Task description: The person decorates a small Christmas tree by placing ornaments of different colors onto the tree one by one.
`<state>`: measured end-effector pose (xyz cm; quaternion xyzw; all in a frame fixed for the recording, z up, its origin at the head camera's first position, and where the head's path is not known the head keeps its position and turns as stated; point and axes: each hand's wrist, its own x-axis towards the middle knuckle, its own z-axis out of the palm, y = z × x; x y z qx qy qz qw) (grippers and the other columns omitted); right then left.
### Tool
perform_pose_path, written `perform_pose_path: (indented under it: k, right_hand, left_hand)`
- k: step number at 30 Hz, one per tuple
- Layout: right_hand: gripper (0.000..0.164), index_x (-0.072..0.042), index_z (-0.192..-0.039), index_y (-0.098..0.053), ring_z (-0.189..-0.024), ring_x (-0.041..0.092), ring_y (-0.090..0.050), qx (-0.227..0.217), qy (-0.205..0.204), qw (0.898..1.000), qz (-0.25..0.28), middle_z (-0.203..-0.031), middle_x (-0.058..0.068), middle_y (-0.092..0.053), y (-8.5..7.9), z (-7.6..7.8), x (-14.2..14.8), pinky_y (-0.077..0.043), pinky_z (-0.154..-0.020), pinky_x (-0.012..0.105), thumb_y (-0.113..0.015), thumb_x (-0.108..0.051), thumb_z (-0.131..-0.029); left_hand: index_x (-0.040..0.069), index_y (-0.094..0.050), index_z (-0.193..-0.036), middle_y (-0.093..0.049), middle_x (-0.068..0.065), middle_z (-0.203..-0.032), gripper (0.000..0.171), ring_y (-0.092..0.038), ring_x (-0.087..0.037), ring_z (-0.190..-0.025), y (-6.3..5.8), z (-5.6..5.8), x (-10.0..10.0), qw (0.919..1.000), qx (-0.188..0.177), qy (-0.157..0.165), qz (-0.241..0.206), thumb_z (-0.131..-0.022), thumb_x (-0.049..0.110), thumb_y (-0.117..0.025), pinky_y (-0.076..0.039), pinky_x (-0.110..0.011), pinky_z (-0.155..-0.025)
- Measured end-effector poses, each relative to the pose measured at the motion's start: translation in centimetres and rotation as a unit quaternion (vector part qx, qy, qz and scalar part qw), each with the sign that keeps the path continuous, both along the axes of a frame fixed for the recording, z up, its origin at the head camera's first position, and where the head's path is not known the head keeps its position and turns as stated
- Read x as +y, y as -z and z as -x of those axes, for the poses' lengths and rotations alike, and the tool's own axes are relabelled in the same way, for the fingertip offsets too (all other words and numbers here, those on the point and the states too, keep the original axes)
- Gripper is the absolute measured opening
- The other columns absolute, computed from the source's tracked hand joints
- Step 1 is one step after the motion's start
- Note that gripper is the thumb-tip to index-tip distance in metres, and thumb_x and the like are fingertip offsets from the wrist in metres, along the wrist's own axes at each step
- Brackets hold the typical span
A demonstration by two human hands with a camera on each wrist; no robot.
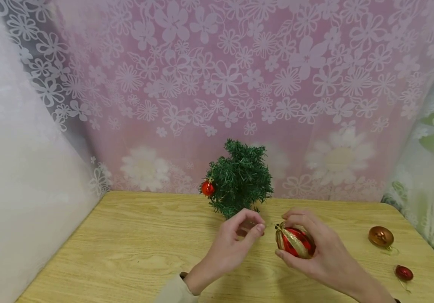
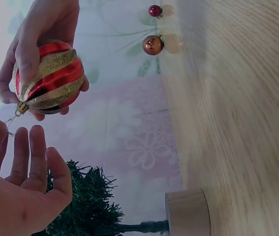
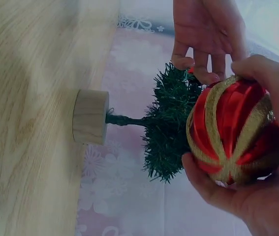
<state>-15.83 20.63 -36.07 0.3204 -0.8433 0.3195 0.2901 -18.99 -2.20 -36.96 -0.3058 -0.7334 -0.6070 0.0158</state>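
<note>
My right hand (image 1: 324, 248) grips a large red Christmas bauble (image 1: 295, 242) with glittery gold stripes, fingers and thumb curled round its sides. The bauble's gold cap (image 2: 22, 107) points toward my left hand (image 1: 232, 244). From the cap runs a thin hanging string (image 2: 11, 123), its far end pinched between the left thumb and index finger; the other left fingers are loosely bent. Just behind the hands stands a small green artificial Christmas tree (image 1: 241, 176). One small shiny red bauble (image 1: 207, 188) hangs on the tree's left side.
A copper-coloured bauble (image 1: 381, 237) and a small dark red bauble (image 1: 404, 273) lie at the table's right side, each with a string. The tree's round wooden base (image 3: 91, 117) stands on the wood-grain table (image 1: 133, 235). Flowered curtains (image 1: 217, 84) enclose the table's back and sides.
</note>
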Motion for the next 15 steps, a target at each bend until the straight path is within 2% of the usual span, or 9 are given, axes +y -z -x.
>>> perform_pose_path:
  k: [2, 6, 10, 15]
  right_hand:
    - [0.06, -0.018, -0.119, -0.063, -0.094, 0.003, -0.068, -0.011, -0.002, 1.0, 0.022, -0.12, 0.003, -0.066, 0.1, -0.01, -0.2, -0.055, -0.069, 0.012, -0.092, -0.001, -0.069]
    - [0.048, -0.019, -0.113, -0.065, -0.081, -0.001, -0.068, -0.023, -0.008, 0.998, 0.058, -0.108, 0.002, -0.069, 0.21, -0.04, -0.51, -0.054, -0.061, 0.013, -0.082, 0.007, -0.077]
    - [0.046, -0.024, -0.107, -0.068, -0.084, 0.0, -0.067, -0.001, 0.007, 0.998, 0.058, -0.104, -0.002, -0.07, 0.27, 0.02, -0.73, -0.054, -0.065, 0.011, -0.082, 0.008, -0.076]
    - [0.046, -0.027, -0.101, -0.075, -0.087, 0.005, -0.067, 0.045, 0.022, 0.998, 0.044, -0.102, -0.005, -0.07, 0.23, 0.05, -0.91, -0.052, -0.072, 0.009, -0.085, 0.007, -0.071]
  left_hand:
    - [0.017, -0.066, -0.113, -0.072, -0.007, -0.105, 0.016, -0.065, -0.003, -0.087, 0.0, -0.09, 0.09, 1.0, 0.007, 0.0, 0.005, -0.105, 0.029, -0.059, -0.055, -0.023, -0.079]
    - [0.019, -0.067, -0.111, -0.071, 0.0, -0.107, 0.013, -0.064, -0.002, -0.09, -0.04, -0.34, 0.21, 0.9996, 0.021, -0.005, 0.02, -0.105, 0.029, -0.06, -0.055, -0.023, -0.079]
    - [0.018, -0.068, -0.111, -0.069, 0.002, -0.107, 0.014, -0.063, -0.001, -0.091, -0.06, -0.62, 0.32, 0.9987, 0.041, -0.008, 0.03, -0.105, 0.029, -0.06, -0.056, -0.023, -0.079]
    - [0.016, -0.069, -0.109, -0.067, 0.001, -0.107, 0.015, -0.062, -0.001, -0.094, -0.01, -0.89, 0.53, 0.9958, 0.085, -0.008, 0.034, -0.105, 0.027, -0.059, -0.056, -0.022, -0.079]
